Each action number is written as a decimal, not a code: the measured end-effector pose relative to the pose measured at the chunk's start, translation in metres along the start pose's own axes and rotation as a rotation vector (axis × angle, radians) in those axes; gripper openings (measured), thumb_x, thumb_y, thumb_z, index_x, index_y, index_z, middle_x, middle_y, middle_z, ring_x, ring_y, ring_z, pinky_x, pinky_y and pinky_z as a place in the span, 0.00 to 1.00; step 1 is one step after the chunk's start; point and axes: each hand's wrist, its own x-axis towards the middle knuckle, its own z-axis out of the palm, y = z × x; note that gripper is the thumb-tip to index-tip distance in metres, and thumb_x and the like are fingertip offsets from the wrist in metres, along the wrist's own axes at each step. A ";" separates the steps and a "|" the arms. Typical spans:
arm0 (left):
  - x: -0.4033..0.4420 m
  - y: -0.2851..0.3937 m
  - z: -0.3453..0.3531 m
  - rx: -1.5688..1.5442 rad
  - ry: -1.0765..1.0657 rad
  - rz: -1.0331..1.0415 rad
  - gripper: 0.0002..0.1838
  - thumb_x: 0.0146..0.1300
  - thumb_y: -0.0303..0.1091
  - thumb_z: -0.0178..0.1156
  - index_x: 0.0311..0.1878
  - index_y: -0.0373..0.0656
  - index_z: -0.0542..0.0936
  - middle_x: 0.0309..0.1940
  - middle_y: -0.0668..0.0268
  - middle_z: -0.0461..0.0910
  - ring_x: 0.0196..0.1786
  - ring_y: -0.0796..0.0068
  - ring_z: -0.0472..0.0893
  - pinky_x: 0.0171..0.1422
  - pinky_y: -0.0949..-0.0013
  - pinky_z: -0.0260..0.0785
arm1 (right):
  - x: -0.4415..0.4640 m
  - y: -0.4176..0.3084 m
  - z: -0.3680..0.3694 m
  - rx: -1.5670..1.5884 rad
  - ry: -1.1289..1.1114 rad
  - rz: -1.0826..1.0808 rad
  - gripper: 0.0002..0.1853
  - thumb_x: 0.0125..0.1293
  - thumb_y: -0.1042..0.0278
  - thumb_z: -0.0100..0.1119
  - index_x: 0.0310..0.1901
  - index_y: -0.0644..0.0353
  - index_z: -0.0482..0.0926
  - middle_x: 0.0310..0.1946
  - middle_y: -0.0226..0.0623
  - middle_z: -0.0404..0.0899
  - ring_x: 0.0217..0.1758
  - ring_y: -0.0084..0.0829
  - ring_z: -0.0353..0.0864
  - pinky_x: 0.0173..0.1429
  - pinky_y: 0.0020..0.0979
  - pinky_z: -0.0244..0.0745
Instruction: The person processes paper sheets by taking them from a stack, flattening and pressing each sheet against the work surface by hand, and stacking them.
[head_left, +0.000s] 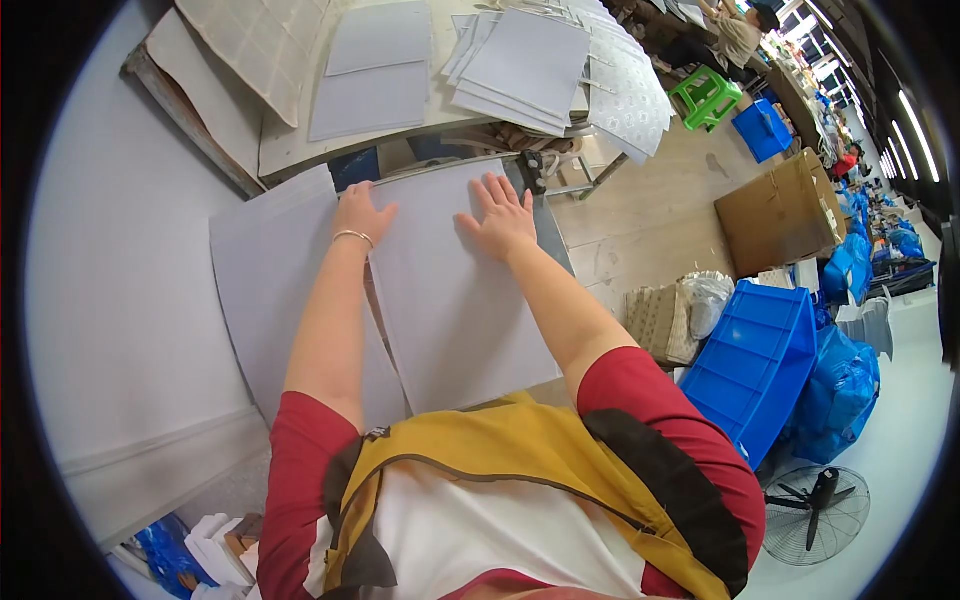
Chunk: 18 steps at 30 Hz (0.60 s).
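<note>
Two large white sheets lie side by side in front of me, with a narrow gap between them. My left hand (362,217) rests by the far end of this gap, thumb apart from the fingers, at the left edge of the right sheet (455,310). The left sheet (275,270) reaches to the wall side and passes under my left forearm. Spread flat, my right hand (500,220) presses on the far right part of the right sheet. Neither hand grips anything visible. How thick each sheet or pile is, I cannot tell.
Beyond stands a table (290,150) with white sheets (525,60) in loose piles. To the right are a blue crate (750,350), a cardboard box (775,215), a green stool (706,98) and a fan (818,515). A person (735,40) sits far off.
</note>
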 end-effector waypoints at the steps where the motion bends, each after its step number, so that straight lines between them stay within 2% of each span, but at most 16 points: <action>1: 0.009 -0.009 0.000 0.008 0.002 0.005 0.35 0.57 0.53 0.65 0.61 0.39 0.72 0.57 0.56 0.74 0.60 0.59 0.73 0.66 0.61 0.65 | 0.000 0.000 -0.001 0.003 0.002 0.003 0.40 0.67 0.33 0.42 0.75 0.43 0.54 0.78 0.30 0.46 0.82 0.29 0.40 0.80 0.51 0.34; 3: 0.023 -0.026 -0.006 -0.923 -0.033 -0.335 0.28 0.59 0.48 0.64 0.57 0.39 0.76 0.52 0.59 0.79 0.56 0.65 0.76 0.65 0.65 0.66 | 0.001 0.001 -0.001 0.008 0.008 0.005 0.39 0.67 0.33 0.42 0.75 0.42 0.53 0.78 0.29 0.45 0.82 0.30 0.40 0.80 0.51 0.34; 4: 0.027 -0.035 -0.009 -1.295 0.051 -0.562 0.26 0.59 0.47 0.64 0.55 0.38 0.78 0.50 0.56 0.82 0.56 0.65 0.78 0.61 0.65 0.69 | 0.001 0.001 0.001 0.003 0.006 0.002 0.39 0.68 0.33 0.42 0.75 0.42 0.53 0.78 0.28 0.45 0.82 0.30 0.39 0.80 0.52 0.34; 5: 0.024 -0.042 -0.006 -1.285 0.054 -0.563 0.26 0.59 0.47 0.64 0.55 0.38 0.78 0.50 0.56 0.82 0.56 0.65 0.78 0.61 0.65 0.69 | 0.001 0.001 0.002 0.014 0.005 0.001 0.39 0.68 0.33 0.42 0.75 0.42 0.53 0.78 0.28 0.45 0.82 0.30 0.39 0.80 0.52 0.34; 7: 0.006 -0.042 -0.011 -0.820 0.177 -0.238 0.27 0.61 0.47 0.62 0.57 0.37 0.77 0.54 0.55 0.81 0.57 0.64 0.78 0.60 0.64 0.70 | 0.001 0.001 0.001 0.003 0.009 0.000 0.39 0.68 0.33 0.42 0.75 0.42 0.54 0.78 0.28 0.46 0.82 0.30 0.40 0.80 0.52 0.34; 8: -0.011 -0.032 -0.001 -0.705 0.097 -0.077 0.28 0.64 0.50 0.59 0.59 0.37 0.76 0.59 0.54 0.77 0.61 0.59 0.76 0.65 0.60 0.67 | 0.001 0.001 0.001 0.012 0.013 -0.002 0.39 0.68 0.33 0.42 0.75 0.42 0.54 0.78 0.28 0.46 0.82 0.30 0.40 0.80 0.52 0.34; 10: -0.047 -0.016 0.009 0.074 -0.118 0.213 0.35 0.67 0.55 0.54 0.69 0.39 0.67 0.73 0.53 0.61 0.75 0.61 0.61 0.77 0.58 0.52 | 0.001 0.001 0.002 0.019 0.016 0.000 0.38 0.67 0.34 0.42 0.75 0.42 0.54 0.78 0.28 0.46 0.82 0.30 0.40 0.80 0.53 0.34; 11: -0.062 -0.009 0.009 0.079 -0.117 0.218 0.35 0.67 0.55 0.54 0.69 0.39 0.67 0.73 0.53 0.61 0.75 0.61 0.61 0.77 0.58 0.52 | 0.000 0.001 0.002 0.024 0.020 0.003 0.38 0.67 0.34 0.42 0.75 0.42 0.54 0.78 0.28 0.46 0.82 0.30 0.40 0.80 0.53 0.34; 13: -0.080 0.003 0.000 0.370 -0.165 0.245 0.43 0.66 0.63 0.49 0.75 0.42 0.58 0.77 0.55 0.51 0.79 0.60 0.50 0.80 0.56 0.42 | 0.001 0.001 0.001 0.023 0.014 0.001 0.38 0.67 0.34 0.42 0.75 0.43 0.55 0.78 0.29 0.47 0.82 0.30 0.40 0.80 0.53 0.34; 14: -0.077 0.007 -0.005 0.371 -0.163 0.251 0.43 0.66 0.63 0.49 0.75 0.42 0.58 0.77 0.55 0.51 0.79 0.60 0.50 0.80 0.56 0.42 | 0.002 0.001 0.000 0.024 0.019 0.005 0.38 0.67 0.34 0.42 0.75 0.43 0.55 0.78 0.29 0.47 0.82 0.30 0.40 0.80 0.53 0.34; 16: -0.074 0.011 -0.009 0.395 -0.280 0.171 0.47 0.65 0.67 0.46 0.77 0.45 0.50 0.79 0.59 0.45 0.80 0.64 0.44 0.81 0.56 0.38 | 0.000 0.001 0.002 0.024 0.022 0.001 0.39 0.67 0.34 0.42 0.75 0.43 0.55 0.78 0.29 0.47 0.82 0.30 0.40 0.80 0.53 0.33; 18: -0.074 0.012 -0.012 0.384 -0.286 0.171 0.47 0.65 0.67 0.46 0.77 0.45 0.51 0.79 0.60 0.46 0.80 0.64 0.45 0.81 0.56 0.38 | 0.000 0.002 0.003 0.016 0.020 -0.001 0.39 0.67 0.34 0.42 0.75 0.43 0.55 0.78 0.29 0.47 0.82 0.30 0.40 0.80 0.53 0.33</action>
